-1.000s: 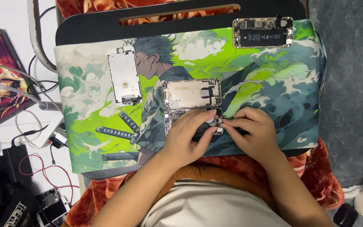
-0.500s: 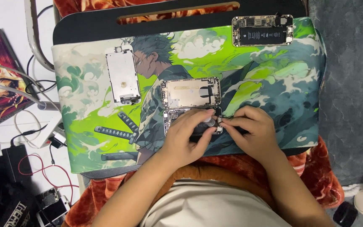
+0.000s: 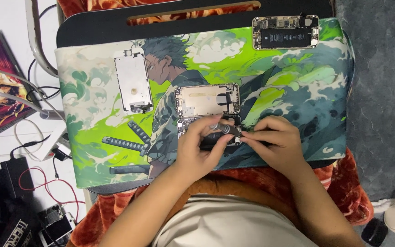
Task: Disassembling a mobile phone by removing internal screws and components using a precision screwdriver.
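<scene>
Green printed mat (image 3: 298, 91) carries an opened phone (image 3: 206, 112) at centre. Left hand (image 3: 200, 148) fingers clamped on a screwdriver (image 3: 222, 129) over its lower half. Right hand (image 3: 277, 144) fingertips pinched together beside the tip. Screen panel (image 3: 133, 87) lies left, second phone (image 3: 285, 33) top right.
</scene>
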